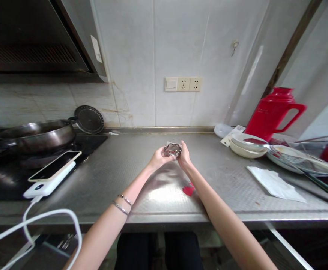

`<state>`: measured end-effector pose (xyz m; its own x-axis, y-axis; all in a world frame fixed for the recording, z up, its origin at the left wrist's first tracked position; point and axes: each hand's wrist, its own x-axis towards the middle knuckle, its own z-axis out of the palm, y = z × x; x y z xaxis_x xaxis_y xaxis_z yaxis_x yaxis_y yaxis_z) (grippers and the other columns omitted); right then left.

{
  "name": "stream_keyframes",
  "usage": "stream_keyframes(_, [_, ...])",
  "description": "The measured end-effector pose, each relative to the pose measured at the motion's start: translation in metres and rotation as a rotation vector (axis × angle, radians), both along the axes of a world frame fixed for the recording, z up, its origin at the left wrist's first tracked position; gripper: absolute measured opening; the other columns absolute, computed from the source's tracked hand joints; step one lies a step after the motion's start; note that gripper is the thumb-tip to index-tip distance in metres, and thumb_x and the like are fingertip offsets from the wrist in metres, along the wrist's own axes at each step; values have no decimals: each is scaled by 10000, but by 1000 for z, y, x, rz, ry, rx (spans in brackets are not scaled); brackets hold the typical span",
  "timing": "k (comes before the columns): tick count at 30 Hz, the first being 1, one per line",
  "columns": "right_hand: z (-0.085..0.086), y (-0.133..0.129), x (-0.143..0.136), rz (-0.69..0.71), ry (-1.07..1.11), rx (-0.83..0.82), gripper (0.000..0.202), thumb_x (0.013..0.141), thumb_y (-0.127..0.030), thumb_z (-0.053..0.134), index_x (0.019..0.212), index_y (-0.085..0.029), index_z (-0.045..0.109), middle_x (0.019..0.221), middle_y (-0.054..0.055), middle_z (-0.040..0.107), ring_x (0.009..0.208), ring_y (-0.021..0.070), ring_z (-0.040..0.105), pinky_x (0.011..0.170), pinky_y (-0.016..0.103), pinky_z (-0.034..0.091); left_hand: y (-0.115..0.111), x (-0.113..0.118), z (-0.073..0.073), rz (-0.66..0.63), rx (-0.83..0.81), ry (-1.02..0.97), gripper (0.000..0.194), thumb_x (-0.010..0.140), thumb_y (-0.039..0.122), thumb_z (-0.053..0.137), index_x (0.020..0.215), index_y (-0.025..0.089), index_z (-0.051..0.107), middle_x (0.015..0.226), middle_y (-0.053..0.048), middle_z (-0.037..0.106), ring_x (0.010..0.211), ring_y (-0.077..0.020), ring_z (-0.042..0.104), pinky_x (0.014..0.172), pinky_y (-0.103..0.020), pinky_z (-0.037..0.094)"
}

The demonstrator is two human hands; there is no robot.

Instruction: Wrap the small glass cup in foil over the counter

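Observation:
A small clear glass dish (173, 150), with a wavy rim and a greyish tint, is held between my two hands over the middle of the steel counter (130, 161). My left hand (157, 159) grips it from the left, fingers curled round its side and underneath. On the opposite side my right hand (184, 154) closes against it, thumb and fingers upright along the edge. Whether the dish touches the counter I cannot tell. Something reddish shows through the glass. Nearer to me, beside my right forearm, lies a crumpled red scrap (188, 189).
At left, a steel pan (37, 137) sits on the stove; a phone (55, 166) rests on a cabled white power bank (50, 183). To the right stand a red thermos (275, 112), stacked bowls (248, 144), plates and a white napkin (275, 183). Sockets (183, 84) are on the wall.

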<state>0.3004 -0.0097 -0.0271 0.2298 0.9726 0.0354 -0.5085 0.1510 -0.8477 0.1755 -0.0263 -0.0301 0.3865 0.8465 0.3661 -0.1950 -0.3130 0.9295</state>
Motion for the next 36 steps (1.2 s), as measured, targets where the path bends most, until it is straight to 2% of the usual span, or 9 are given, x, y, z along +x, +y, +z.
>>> stream_keyframes(3, [1,-1,-3,-32,-7,-4,409,778,-557,464,627,-198,590,549,-1,657,612,188,647,542,259,466,2,0,-5,92,70,57,657,581,293,823,1143,117,530,1148,-145,639,1054,-250,610,957,-398,457])
stream_keyframes(8, [-2,0,-9,-54,-92,32,448,774,-587,443,665,-190,619,588,-7,670,663,182,648,605,255,468,5,2,-16,389,175,167,782,509,313,859,1167,145,470,1116,-140,638,1005,-243,622,919,-410,469])
stream_keyframes(10, [-2,-1,-13,-33,-92,54,456,776,-592,436,684,-189,628,615,-7,679,679,177,648,643,256,471,7,3,-17,442,176,146,772,498,310,862,1147,146,477,1110,-140,634,1010,-246,619,914,-406,469])
stream_keyframes(14, [-3,-4,-19,18,-72,102,436,775,-585,448,729,-196,639,666,-12,692,680,165,644,675,257,472,7,3,-12,373,121,47,714,532,331,841,1123,144,487,1110,-126,623,1032,-237,608,911,-375,472])
stream_keyframes(18, [-2,-2,-12,2,-8,38,423,763,-590,474,680,-200,616,594,-10,670,630,177,637,598,260,469,-5,1,1,126,-60,1,596,718,407,690,1201,156,448,1181,-128,588,1024,-238,604,780,-347,524])
stream_keyframes(23, [6,-1,3,-31,67,7,411,811,-530,447,698,-185,639,578,15,677,633,196,649,595,286,495,-11,-1,13,-60,-48,37,581,682,297,730,1201,161,507,1209,-127,591,1064,-255,584,767,-317,526])
stream_keyframes(26, [11,-6,5,56,61,6,432,838,-507,423,711,-166,657,573,41,681,640,211,660,592,298,510,-5,-3,11,-34,6,63,625,600,290,799,1145,133,539,1125,-128,632,963,-232,624,714,-288,535])
stream_keyframes(31, [15,-12,2,164,-2,-47,492,857,-523,389,693,-152,669,588,70,690,645,217,670,588,292,517,3,-6,-1,24,5,213,713,567,389,810,1146,123,491,1018,-122,653,757,-185,636,438,-191,469])
stream_keyframes(36, [14,-10,0,139,-86,-14,534,847,-572,370,676,-160,664,611,56,695,665,203,666,595,271,503,-3,-5,-4,150,77,293,689,627,467,758,1157,141,462,1023,-119,645,735,-178,634,426,-195,473])
